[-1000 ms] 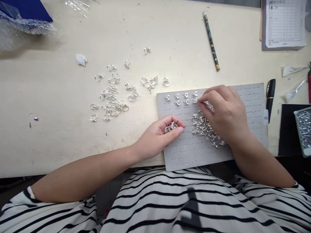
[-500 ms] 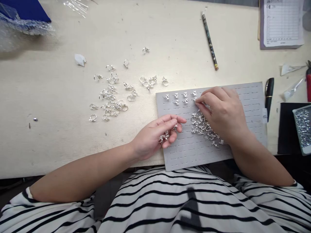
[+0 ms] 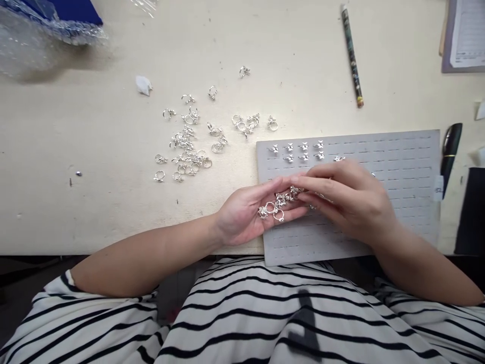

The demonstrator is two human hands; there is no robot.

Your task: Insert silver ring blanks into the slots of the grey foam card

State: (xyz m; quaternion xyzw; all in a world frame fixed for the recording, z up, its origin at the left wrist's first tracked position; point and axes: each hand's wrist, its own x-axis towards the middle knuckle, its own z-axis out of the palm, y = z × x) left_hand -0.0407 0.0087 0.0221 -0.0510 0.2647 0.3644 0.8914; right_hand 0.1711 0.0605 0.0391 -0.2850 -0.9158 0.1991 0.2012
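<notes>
My left hand (image 3: 250, 212) lies palm up over the left edge of a grey slotted foam board (image 3: 397, 167), cupping several silver rings (image 3: 275, 206). My right hand (image 3: 348, 199) hovers over the board's middle, its fingertips pinched on a ring at the left hand's fingertips. Several rings (image 3: 303, 150) stand seated in slots in the board's top two rows at the left. The pile of rings on the board is hidden under my right hand.
Loose silver rings (image 3: 189, 146) lie scattered on the beige table left of the board. A pencil (image 3: 351, 55) lies at the back, a black pen (image 3: 449, 149) right of the board, a clipboard with paper (image 3: 464, 35) at the far right, bubble wrap (image 3: 41, 30) at the far left.
My right hand left the top rows of the board and came down to my left hand. The left hand opened palm up, showing its rings. The camera view shifted.
</notes>
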